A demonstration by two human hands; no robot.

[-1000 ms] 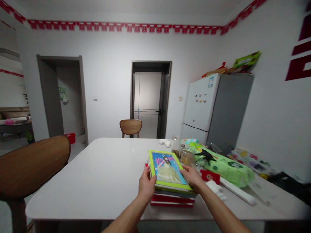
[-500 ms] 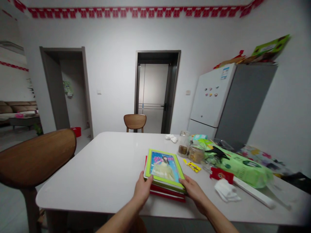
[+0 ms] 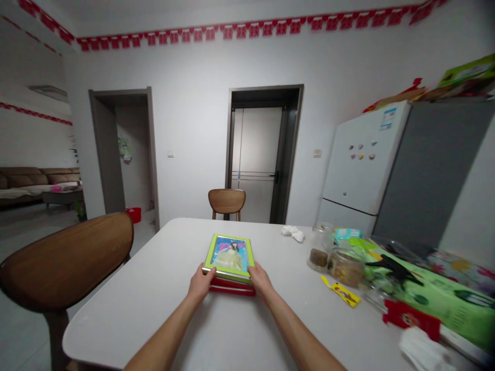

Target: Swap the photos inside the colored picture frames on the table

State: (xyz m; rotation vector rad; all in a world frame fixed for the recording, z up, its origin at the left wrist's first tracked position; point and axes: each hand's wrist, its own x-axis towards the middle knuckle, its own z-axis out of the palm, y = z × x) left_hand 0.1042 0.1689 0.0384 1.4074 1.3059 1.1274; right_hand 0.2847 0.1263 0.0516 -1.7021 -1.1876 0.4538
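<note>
A picture frame (image 3: 231,254) with a lime-green border shows a figure in a pale gown on a blue background. It lies face up on top of a red frame or book (image 3: 232,289), of which only the front edge shows. My left hand (image 3: 200,284) grips the near left corner of the green frame, thumb on top. On the near right corner, my right hand (image 3: 260,281) holds it the same way. The fingers underneath are hidden, so whether they also hold the red piece is unclear. The stack is over the white table (image 3: 154,288).
To the right stand two glass jars (image 3: 318,255), (image 3: 346,266), with a yellow packet (image 3: 342,293) in front. Beyond lie a green wipes pack (image 3: 444,288), a red wrapper (image 3: 412,317) and crumpled tissues (image 3: 293,233). Wooden chairs stand left (image 3: 69,263) and at the far side (image 3: 227,201).
Both hands have carried the stacked frames left and away from the table's near edge, farther from the jars. The camera view has turned slightly left.
</note>
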